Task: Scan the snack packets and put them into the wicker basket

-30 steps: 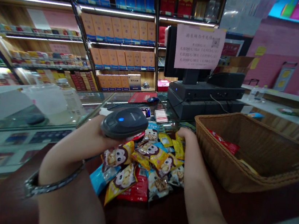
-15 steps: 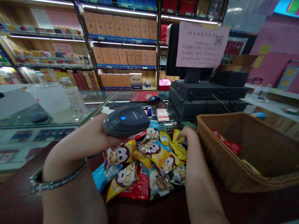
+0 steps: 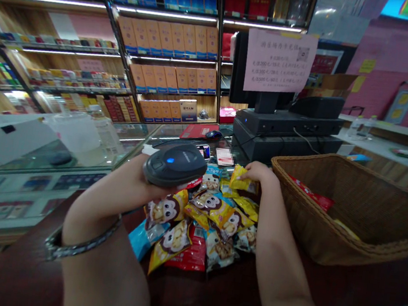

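Left of centre: left hand is gripping a rounded scanner, probably matte plastic. Right of centre: right hand is pinching a glossy, crinkled yellow packet.

Scanner hides most of the left hand's fingers, basket runs off the right edge, and the white card is partly pixelated, so no clue what it says.

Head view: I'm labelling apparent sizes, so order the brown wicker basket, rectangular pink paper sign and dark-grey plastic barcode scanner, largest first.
1. Brown wicker basket
2. Rectangular pink paper sign
3. Dark-grey plastic barcode scanner
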Demonstrator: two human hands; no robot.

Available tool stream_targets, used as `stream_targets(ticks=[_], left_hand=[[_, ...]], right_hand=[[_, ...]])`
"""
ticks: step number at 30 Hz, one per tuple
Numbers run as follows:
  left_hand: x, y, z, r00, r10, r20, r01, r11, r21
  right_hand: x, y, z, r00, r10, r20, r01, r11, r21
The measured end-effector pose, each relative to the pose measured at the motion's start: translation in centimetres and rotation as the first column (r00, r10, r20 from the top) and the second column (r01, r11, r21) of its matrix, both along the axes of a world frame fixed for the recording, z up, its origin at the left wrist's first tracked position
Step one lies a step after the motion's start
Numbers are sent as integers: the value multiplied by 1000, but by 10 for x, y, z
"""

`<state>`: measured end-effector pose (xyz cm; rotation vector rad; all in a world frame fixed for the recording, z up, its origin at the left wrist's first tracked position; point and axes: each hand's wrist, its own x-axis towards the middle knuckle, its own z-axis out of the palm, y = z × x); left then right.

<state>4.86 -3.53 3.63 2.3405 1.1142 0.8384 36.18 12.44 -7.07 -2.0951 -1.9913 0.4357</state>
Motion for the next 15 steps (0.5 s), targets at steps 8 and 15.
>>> stream_targets(ticks=[8, 15], left_hand=[[-4, 4, -2, 999, 28, -33, -29, 999, -32], [-3, 7, -5, 998, 28, -63, -32, 998, -61]], right_hand=[[-9, -7, 12, 889, 206, -409, -75, 946, 314], [-25, -6, 21, 715, 253, -651, 206, 814, 543]])
